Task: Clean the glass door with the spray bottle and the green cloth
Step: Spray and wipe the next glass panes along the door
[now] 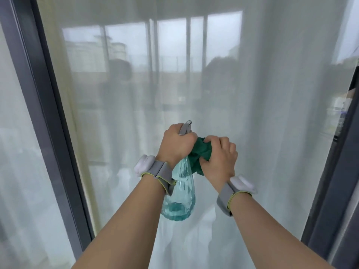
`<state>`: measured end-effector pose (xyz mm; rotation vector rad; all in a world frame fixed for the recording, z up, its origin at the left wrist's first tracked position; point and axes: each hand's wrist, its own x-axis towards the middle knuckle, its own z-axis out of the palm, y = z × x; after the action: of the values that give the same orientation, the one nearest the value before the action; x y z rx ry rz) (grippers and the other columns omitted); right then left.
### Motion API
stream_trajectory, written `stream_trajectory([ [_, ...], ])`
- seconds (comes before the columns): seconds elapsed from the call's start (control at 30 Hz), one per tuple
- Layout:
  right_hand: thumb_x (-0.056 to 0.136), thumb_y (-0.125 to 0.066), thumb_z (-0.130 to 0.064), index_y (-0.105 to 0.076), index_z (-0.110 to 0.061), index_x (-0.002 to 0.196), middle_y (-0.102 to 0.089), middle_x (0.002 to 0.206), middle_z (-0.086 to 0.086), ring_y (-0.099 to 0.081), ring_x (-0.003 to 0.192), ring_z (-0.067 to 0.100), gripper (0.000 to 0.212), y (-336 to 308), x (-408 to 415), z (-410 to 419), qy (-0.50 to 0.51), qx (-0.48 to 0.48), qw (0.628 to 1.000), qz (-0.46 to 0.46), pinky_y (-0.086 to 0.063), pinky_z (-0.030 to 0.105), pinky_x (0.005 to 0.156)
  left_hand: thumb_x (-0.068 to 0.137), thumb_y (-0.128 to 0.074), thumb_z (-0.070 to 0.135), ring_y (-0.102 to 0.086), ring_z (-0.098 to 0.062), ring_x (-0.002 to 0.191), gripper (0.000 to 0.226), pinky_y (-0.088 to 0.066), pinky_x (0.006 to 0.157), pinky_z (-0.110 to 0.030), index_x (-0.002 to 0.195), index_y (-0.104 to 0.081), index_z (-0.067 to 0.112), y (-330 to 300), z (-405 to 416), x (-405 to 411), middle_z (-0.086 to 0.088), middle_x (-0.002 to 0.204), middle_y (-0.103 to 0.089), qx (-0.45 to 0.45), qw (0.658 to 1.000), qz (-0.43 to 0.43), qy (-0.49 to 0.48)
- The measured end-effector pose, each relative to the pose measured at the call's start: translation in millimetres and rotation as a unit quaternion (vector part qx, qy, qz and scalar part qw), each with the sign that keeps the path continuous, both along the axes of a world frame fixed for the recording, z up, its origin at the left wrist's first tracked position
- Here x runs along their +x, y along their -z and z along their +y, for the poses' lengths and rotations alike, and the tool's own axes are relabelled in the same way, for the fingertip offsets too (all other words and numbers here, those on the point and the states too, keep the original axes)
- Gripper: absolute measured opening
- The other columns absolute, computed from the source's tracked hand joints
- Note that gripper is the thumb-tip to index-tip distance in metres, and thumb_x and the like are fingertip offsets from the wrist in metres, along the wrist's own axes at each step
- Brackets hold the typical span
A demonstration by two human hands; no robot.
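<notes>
The left hand (175, 145) grips the grey trigger head of the clear teal plastic spray bottle (179, 195); the right hand (218, 159) clutches the soft, bunched green cloth (200, 152) against its neck, before the glass door (194, 74). The bottle looks light, with little liquid pooled at its base, and best held by the neck.

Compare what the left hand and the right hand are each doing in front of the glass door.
The left hand grips the grey head of the spray bottle, while the right hand grips the bunched green cloth. The left hand's load is clear, rigid and hangs below its wrist; the right hand's is soft and crumpled, mostly hidden by its fingers. Both hands are raised close together before the glass door, and each wrist wears a grey band.
</notes>
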<state>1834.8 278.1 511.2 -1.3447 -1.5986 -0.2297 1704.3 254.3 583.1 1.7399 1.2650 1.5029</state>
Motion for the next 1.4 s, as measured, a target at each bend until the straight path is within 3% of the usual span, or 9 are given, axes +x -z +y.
stream_trajectory([
  [0.3, 0.073, -0.066, -0.015, -0.052, -0.03, 0.113, -0.042, 0.109, -0.007, -0.034, 0.102, 0.02, 0.045, -0.8, 18.4, -4.3, -0.03, -0.018, 0.998, -0.05, -0.024, 0.028, 0.081, 0.063, -0.048, 0.019, -0.021, -0.017, 0.057, 0.021, -0.02, 0.055, -0.03, 0.058, -0.028, 0.023, 5.8, -1.6, 8.1, 0.011, 0.054, -0.027, -0.004, 0.999, -0.049, -0.021],
  [0.53, 0.075, -0.063, -0.019, -0.05, -0.031, 0.114, -0.042, 0.108, -0.006, -0.034, 0.1, 0.02, 0.043, -11.7, 26.3, 0.8, -0.053, -0.039, 0.994, -0.089, -0.029, 0.031, 0.083, 0.07, -0.052, 0.018, -0.027, -0.015, 0.055, 0.021, -0.024, 0.053, -0.028, 0.057, -0.036, 0.023, 10.0, 1.4, 16.0, 0.015, 0.051, -0.031, 0.009, 0.998, -0.051, -0.023],
  [0.73, 0.073, -0.063, -0.019, -0.051, -0.029, 0.115, -0.041, 0.106, -0.005, -0.035, 0.1, 0.021, 0.044, -13.5, 37.7, 8.8, -0.051, -0.043, 0.99, -0.125, -0.032, 0.034, 0.085, 0.082, -0.053, 0.004, -0.022, -0.014, 0.055, 0.034, -0.021, 0.051, -0.027, 0.062, -0.029, 0.019, 0.9, 5.6, 22.3, 0.012, 0.053, -0.026, 0.006, 0.999, -0.046, -0.028],
  [0.9, 0.068, -0.065, -0.016, -0.053, -0.027, 0.112, -0.043, 0.103, -0.004, -0.037, 0.095, 0.022, 0.047, -5.7, 38.1, 9.2, -0.052, -0.01, 0.988, -0.145, -0.035, 0.035, 0.08, 0.063, -0.048, 0.02, -0.021, -0.021, 0.065, 0.023, -0.018, 0.057, -0.034, 0.066, -0.025, 0.018, -6.1, 7.8, 27.6, 0.003, 0.062, -0.025, -0.016, 0.999, -0.008, -0.041],
  [1.03, 0.063, -0.067, -0.014, -0.054, -0.026, 0.109, -0.045, 0.102, -0.003, -0.038, 0.093, 0.023, 0.049, 9.8, 28.8, 8.8, -0.063, 0.017, 0.985, -0.157, -0.034, 0.036, 0.077, 0.064, -0.049, 0.017, -0.026, -0.022, 0.069, 0.022, -0.024, 0.064, -0.041, 0.066, -0.027, 0.018, -3.4, 10.2, 22.4, 0.003, 0.063, -0.028, -0.035, 0.999, -0.008, -0.026],
  [1.13, 0.063, -0.067, -0.013, -0.054, -0.025, 0.11, -0.045, 0.102, -0.002, -0.037, 0.092, 0.023, 0.05, 10.3, 14.9, 17.5, -0.059, 0.036, 0.982, -0.175, -0.03, 0.034, 0.076, 0.066, -0.048, 0.018, -0.026, -0.02, 0.064, 0.019, -0.023, 0.059, -0.036, 0.064, -0.029, 0.018, -3.5, 8.8, 12.3, 0.006, 0.06, -0.029, -0.028, 0.999, -0.003, -0.039],
  [1.23, 0.063, -0.071, -0.015, -0.057, -0.023, 0.11, -0.048, 0.1, 0.001, -0.036, 0.089, 0.024, 0.05, -8.8, 2.4, 32.2, -0.024, 0.072, 0.979, -0.191, -0.025, 0.033, 0.073, 0.065, -0.048, 0.022, -0.027, -0.018, 0.059, 0.012, -0.025, 0.056, -0.031, 0.063, -0.039, 0.016, -6.9, 4.5, 1.1, 0.009, 0.057, -0.034, 0.017, 0.996, -0.017, -0.087],
  [1.3, 0.065, -0.073, -0.017, -0.057, -0.021, 0.109, -0.048, 0.098, 0.003, -0.037, 0.087, 0.025, 0.047, -27.6, 1.6, 39.0, -0.002, 0.098, 0.974, -0.203, -0.027, 0.035, 0.073, 0.066, -0.049, 0.025, -0.033, -0.019, 0.06, 0.018, -0.031, 0.057, -0.032, 0.071, -0.049, 0.007, -9.8, 4.0, -5.8, 0.004, 0.061, -0.041, 0.036, 0.993, -0.015, -0.112],
  [1.4, 0.065, -0.071, -0.016, -0.056, -0.021, 0.11, -0.049, 0.101, 0.006, -0.038, 0.089, 0.027, 0.047, -69.4, 8.5, 42.8, 0.045, 0.151, 0.975, -0.156, -0.03, 0.037, 0.077, 0.07, -0.05, 0.024, -0.033, -0.021, 0.061, 0.018, -0.031, 0.057, -0.034, 0.07, -0.047, 0.006, -18.1, 4.9, -17.6, 0.007, 0.06, -0.04, 0.054, 0.989, -0.032, -0.13],
])
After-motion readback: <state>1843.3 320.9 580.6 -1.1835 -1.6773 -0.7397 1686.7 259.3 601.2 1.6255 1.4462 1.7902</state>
